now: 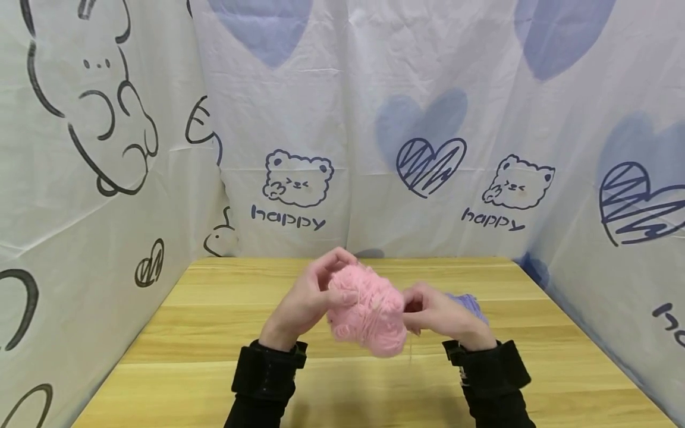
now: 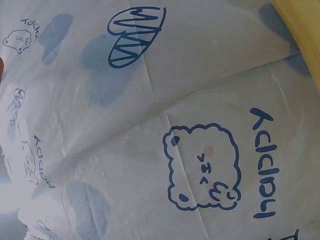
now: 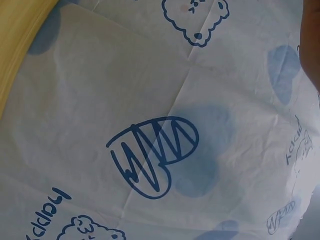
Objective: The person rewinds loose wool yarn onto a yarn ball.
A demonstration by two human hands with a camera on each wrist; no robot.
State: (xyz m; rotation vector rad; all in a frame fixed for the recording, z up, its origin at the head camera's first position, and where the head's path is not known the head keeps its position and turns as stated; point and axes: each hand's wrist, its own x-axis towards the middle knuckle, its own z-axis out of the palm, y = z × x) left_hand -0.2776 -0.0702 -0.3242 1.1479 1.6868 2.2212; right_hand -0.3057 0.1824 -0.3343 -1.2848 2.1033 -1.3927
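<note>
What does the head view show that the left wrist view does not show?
Only the head view shows both hands: the left hand and the right hand hold a pink yarn ball above the wooden table, with purple yarn behind the right hand. Only the left wrist view shows the bear print close up and turned sideways. Both show the white printed cloth and a part of the table.
</note>
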